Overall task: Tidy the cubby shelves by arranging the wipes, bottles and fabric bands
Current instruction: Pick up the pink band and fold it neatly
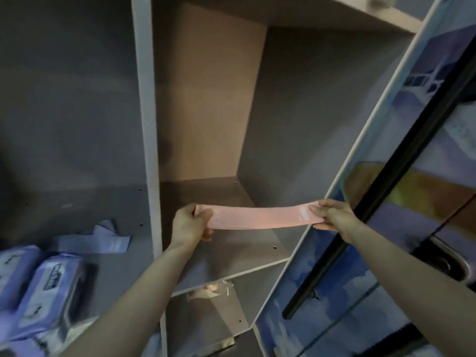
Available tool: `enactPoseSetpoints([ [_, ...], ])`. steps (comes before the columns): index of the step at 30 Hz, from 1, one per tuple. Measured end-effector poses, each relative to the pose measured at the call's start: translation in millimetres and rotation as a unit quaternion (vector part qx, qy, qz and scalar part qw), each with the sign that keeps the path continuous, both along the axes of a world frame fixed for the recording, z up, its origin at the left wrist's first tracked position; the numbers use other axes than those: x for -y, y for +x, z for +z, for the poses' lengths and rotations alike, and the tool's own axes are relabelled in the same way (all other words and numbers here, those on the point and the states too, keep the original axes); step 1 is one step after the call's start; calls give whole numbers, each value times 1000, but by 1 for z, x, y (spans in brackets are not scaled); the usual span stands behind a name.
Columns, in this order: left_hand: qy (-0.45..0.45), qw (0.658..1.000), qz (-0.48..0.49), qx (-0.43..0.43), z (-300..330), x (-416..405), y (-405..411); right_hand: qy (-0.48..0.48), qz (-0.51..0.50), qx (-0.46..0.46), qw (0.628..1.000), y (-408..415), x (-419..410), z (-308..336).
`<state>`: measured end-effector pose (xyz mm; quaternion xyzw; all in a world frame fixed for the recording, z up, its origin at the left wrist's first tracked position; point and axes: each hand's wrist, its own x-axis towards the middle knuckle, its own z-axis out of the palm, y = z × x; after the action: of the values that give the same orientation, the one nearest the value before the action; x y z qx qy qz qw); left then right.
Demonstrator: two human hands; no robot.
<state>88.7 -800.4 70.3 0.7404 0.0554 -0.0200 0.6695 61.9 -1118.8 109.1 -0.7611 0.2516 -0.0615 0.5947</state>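
Band position: the flat pink fabric band is held in the air in front of the middle cubby, just above the front part of the grey cubby shelf board. It does not appear to touch the board.
Long axis: the band runs left to right, roughly parallel to the shelf's front edge, drawn out flat between the two hands.
Left hand: the left hand grips the band's left end — its fingers are curled round the end loop.
Right hand: the right hand pinches the right end, fingers on top and thumb beneath.
Nearer hand: both hold an end equally; the left hand sits inside the cubby opening, while the right hand is out in front of the white right upright.
Edges: the white left upright stands just beside the left hand. The right end of the band overlaps the right upright, so the band as held spans about the full opening.
Open room: the shelf board behind the band shows no objects, and the cubby runs deep to its tan back panel.
Judgement: to lay the band inside, the right end probably has to move leftward or the band be folded, so that it passes the right upright.
Neighbouring items: a crumpled blue fabric band and purple wipes packs lie in the left cubby — well apart from the pink band.
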Motion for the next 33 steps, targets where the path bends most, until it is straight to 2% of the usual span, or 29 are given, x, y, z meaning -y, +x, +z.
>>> enactPoseSetpoints([
  [3,14,998,49,-45,-41,1,20,-9,14,-21,1000,33,8,-52],
  [8,66,988,62,-124,-115,1,40,-12,4,-61,998,72,6,-143],
  [14,86,974,111,-176,-187,8,57,-10,9,-98,995,99,4,-218],
  [17,118,967,136,-182,-211,11,56,-57,5,-83,995,101,5,-247],
  [21,190,958,141,-161,-228,10,58,-138,40,-70,987,104,7,-255],
  [26,214,953,151,-151,-222,10,46,-240,86,-47,966,94,1,-252],
  [29,246,947,128,-162,-218,10,44,-262,93,-57,959,93,2,-257],
  [33,369,914,112,-126,-203,17,37,-323,103,-52,939,93,-7,-244],
])
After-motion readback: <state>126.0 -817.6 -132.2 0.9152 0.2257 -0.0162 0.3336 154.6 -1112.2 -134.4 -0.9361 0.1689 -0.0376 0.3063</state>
